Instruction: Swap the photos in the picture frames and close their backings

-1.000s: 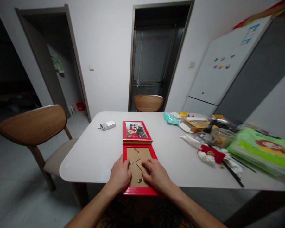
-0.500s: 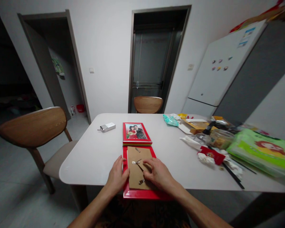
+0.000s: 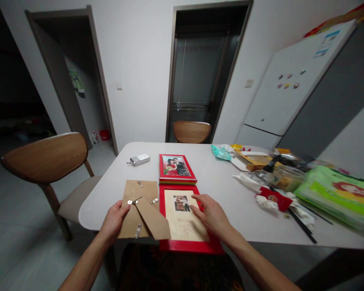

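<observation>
My left hand point(image 3: 113, 218) is closed on the left edge of a brown picture frame backing board point(image 3: 130, 218), which carries metal clips and a fold-out stand leg. The leg's lower end overlaps a red picture frame point(image 3: 191, 245) lying face down at the table's front edge. Inside that frame shows a cream sheet point(image 3: 178, 226) with a small printed picture point(image 3: 182, 203). My right hand point(image 3: 210, 212) is over the frame's right side, fingers apart, holding nothing. Just beyond lies a second red picture frame point(image 3: 178, 178), face up, with a photo of a couple.
A silver-and-white box-shaped object point(image 3: 140, 160) sits at the table's left. On the right are crumpled tissues point(image 3: 267, 203), a red packet point(image 3: 274, 198), a clear tub point(image 3: 288, 178) and a green package point(image 3: 339, 188). Wooden chairs stand at the left point(image 3: 48, 157) and far side point(image 3: 191, 131).
The backing board has come off the front frame and moved left in my left hand, uncovering the cream sheet. My right hand has shifted slightly right and let go of the board.
</observation>
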Available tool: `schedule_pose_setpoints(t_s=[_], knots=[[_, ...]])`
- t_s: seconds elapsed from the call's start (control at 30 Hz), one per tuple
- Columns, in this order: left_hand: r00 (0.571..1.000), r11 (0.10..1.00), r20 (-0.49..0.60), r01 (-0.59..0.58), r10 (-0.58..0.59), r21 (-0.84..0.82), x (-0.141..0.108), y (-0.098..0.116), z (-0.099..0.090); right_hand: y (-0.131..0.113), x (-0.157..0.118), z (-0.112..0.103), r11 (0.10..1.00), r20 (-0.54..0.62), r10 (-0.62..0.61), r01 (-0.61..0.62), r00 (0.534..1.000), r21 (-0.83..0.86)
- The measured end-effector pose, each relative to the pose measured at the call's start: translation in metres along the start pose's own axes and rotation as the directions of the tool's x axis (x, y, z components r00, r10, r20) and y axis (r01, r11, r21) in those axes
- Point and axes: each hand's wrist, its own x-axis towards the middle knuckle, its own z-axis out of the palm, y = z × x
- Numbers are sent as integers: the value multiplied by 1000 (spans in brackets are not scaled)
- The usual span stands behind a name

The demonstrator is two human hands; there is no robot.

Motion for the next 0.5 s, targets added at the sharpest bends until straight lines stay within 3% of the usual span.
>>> schedule_pose_setpoints(t_s=[0.13, 0.23, 0.3, 0.37, 0.43, 0.5], knots=[[997, 991, -63, 48, -41, 126, 3, -2, -21, 33, -4, 3, 960, 67, 216, -200, 974, -195], [991, 947, -123, -5, 47, 321, 6, -4, -24, 37, -5, 10, 951, 106, 253, -227, 962, -208], [965, 843, -177, -70, 192, 533, 8, -5, -24, 37, -3, 13, 960, 104, 242, -223, 965, -170], [912, 669, -172, -135, 372, 731, 8, -5, -22, 37, -1, 14, 959, 84, 269, -259, 959, -118], [868, 529, -99, -202, 486, 824, 3, -5, -15, 38, 0, 10, 938, 72, 348, -347, 935, -22], [865, 493, 0, -286, 501, 822, -6, -5, 3, 35, -1, 5, 864, 119, 445, -460, 888, 206]])
